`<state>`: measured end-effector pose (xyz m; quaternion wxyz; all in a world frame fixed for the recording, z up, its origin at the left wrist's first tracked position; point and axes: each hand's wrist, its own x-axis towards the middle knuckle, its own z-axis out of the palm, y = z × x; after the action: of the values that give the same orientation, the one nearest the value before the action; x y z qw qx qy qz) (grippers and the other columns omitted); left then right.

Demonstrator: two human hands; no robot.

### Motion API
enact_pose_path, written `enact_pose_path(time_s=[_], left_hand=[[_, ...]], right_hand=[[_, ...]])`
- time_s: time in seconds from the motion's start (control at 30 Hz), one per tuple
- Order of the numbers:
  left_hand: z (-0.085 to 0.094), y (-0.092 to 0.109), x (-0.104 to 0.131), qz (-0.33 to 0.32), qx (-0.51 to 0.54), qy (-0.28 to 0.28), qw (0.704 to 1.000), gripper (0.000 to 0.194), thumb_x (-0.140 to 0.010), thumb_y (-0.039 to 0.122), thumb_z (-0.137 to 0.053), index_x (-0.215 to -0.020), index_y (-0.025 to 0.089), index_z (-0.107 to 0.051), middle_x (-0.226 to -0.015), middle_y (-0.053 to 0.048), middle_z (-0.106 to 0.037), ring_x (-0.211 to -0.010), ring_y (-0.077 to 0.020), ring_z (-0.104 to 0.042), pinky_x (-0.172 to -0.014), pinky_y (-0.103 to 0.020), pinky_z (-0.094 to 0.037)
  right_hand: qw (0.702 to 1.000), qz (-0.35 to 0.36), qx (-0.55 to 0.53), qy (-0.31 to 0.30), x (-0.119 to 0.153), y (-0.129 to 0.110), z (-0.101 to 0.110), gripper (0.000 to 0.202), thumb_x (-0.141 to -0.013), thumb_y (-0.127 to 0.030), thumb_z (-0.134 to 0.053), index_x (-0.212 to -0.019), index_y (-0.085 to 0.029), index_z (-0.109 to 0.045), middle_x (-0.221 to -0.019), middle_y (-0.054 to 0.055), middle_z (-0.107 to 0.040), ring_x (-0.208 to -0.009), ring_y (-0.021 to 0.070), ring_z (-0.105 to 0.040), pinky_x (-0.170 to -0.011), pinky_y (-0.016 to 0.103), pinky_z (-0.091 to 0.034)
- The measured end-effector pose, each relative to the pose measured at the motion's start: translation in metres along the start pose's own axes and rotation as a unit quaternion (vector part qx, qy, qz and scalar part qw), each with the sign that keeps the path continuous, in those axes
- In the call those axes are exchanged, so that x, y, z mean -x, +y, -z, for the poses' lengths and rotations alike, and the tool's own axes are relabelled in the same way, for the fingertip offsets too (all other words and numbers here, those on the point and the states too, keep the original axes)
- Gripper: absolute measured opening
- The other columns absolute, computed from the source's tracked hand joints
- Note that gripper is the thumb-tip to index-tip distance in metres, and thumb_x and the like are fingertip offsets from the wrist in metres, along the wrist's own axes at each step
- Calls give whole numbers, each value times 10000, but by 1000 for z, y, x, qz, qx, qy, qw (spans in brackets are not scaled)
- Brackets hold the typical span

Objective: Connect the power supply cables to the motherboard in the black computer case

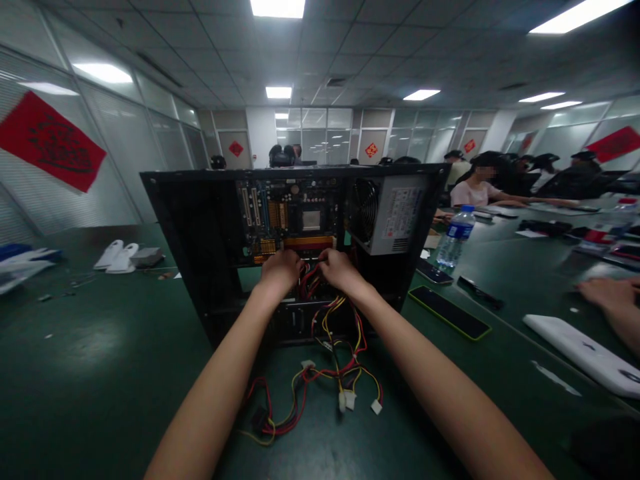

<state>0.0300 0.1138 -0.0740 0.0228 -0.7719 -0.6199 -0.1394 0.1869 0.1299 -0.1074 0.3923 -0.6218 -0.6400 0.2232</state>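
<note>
An open black computer case [185, 233] stands on the green table, its inside facing me. In it are a motherboard [290, 210] and, at the upper right, a silver power supply [400, 217] with a fan. My left hand [283, 270] is closed at the motherboard's lower edge, beside red cables [311, 280]. My right hand [337, 268] is closed just to the right of those cables. Fingertips of both hands are partly hidden, and what they grip is too small to tell. Yellow and red power cables [325, 370] with white connectors hang out onto the table.
Right of the case are a water bottle [453, 240], a black phone [435, 271], a green-edged black phone [450, 312] and a white device [585, 350]. Another person's hand [613, 297] rests at the far right. White objects [117, 257] lie on the left.
</note>
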Motion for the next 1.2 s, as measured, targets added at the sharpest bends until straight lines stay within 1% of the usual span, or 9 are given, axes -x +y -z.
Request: enact_pose_path(time_s=[0.13, 0.27, 0.4, 0.57, 0.77, 0.97, 1.03, 1.1, 1.2], left_hand=[[5, 4, -2, 6, -19, -6, 1000, 355, -987, 363, -480, -1077, 163, -759, -1070, -171, -757, -1035, -326, -720, -846, -389, -555], [7, 8, -2, 14, -34, -13, 999, 367, -987, 365, -484, -1104, 151, -758, -1071, -186, -756, -1034, -350, -717, -829, -413, -558], [5, 8, -1, 11, -44, 4, 999, 355, -989, 370, -482, -1091, 168, -756, -1071, -182, -754, -1024, -353, -716, -825, -423, -555], [2, 8, -4, 10, -58, 2, 998, 357, -985, 372, -485, -1066, 159, -760, -1048, -191, -754, -1002, -368, -718, -806, -435, -555], [3, 11, -4, 12, -87, 5, 996, 356, -982, 368, -477, -1048, 170, -766, -1017, -181, -758, -980, -369, -721, -788, -431, -554], [4, 12, 0, 20, -109, 19, 994, 366, -991, 372, -446, -995, 171, -752, -998, -172, -755, -971, -363, -720, -792, -421, -542], [3, 12, 3, 29, -80, 21, 996, 333, -989, 368, -448, -1033, 170, -713, -1018, -161, -750, -984, -346, -717, -797, -398, -533], [2, 14, 7, 43, -35, 33, 998, 308, -973, 374, -484, -1143, 163, -631, -1028, -146, -743, -975, -324, -716, -781, -369, -522], [1, 19, 16, 31, 1, 29, 999, 351, -951, 406, -528, -1201, 159, -532, -1014, -136, -733, -934, -310, -712, -729, -347, -497]], right_hand=[[981, 67, 181, -13, 2, -2, 4, 231, -949, -144, -563, -1094, -89, -734, -1142, 197, -717, -1173, 270, -655, -983, 304, -479], [965, 66, 249, -45, 1, -5, 6, 300, -960, -121, -498, -1115, -91, -753, -1126, 217, -721, -1120, 293, -683, -919, 322, -502], [959, 71, 266, -58, -1, -9, 12, 312, -941, -104, -498, -1103, -102, -764, -1139, 221, -719, -1088, 309, -694, -870, 325, -511], [957, 63, 269, -89, -2, -13, 18, 296, -943, -128, -515, -1106, -111, -762, -1145, 221, -717, -1089, 315, -691, -855, 325, -513], [954, 77, 276, -83, 3, -14, 16, 298, -919, -91, -503, -1086, -88, -750, -1107, 244, -714, -1050, 353, -702, -841, 374, -531], [954, 83, 280, -73, 7, -15, 15, 296, -921, -98, -505, -1088, -83, -749, -1078, 245, -716, -1038, 354, -707, -838, 370, -544], [953, 84, 284, -68, 9, -17, 16, 289, -909, -93, -519, -1084, -76, -749, -1062, 249, -716, -1032, 362, -708, -831, 372, -549], [950, 93, 291, -66, 12, -21, 19, 286, -903, -75, -519, -1076, -63, -745, -1047, 254, -714, -1023, 367, -709, -825, 376, -553], [948, 130, 284, -65, 28, -40, 31, 267, -909, -53, -500, -1030, -60, -738, -1017, 254, -711, -1001, 359, -714, -835, 395, -558]])
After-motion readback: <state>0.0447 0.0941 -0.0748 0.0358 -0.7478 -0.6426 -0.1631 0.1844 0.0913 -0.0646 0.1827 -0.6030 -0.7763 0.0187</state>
